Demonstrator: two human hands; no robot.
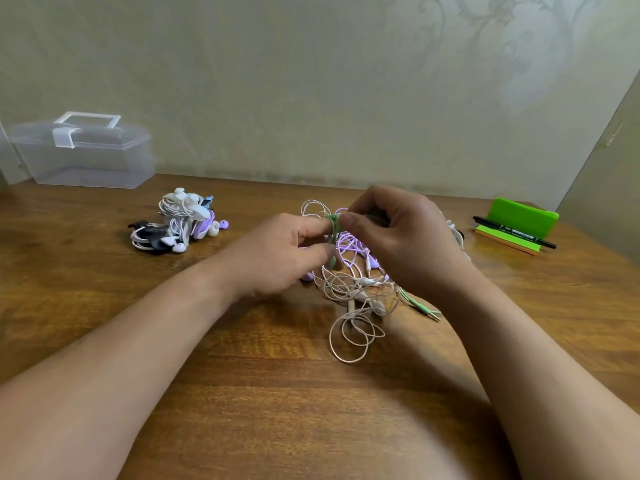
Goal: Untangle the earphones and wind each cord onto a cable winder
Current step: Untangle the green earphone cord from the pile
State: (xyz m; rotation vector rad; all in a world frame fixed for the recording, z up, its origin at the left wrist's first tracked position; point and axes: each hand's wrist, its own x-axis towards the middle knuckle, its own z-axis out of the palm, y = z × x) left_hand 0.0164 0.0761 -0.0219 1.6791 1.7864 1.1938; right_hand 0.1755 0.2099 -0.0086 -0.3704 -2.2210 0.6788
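Left hand (291,251) and right hand (398,233) pinch a green earphone cord (333,225) above the tangle (353,289) on the tabletop (277,393). This looks like mid-untangling; next, it probably needs teasing out of the purple loops (349,244).

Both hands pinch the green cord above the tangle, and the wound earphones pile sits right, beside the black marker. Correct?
No: the head view shows the wound earphones pile on the left, near the clear box. Left hand and right hand pinch the green cord above the tangle.

A glossy brown wooden table (311,393) stands against a pale beige wall (311,81) with faint floral patterning.
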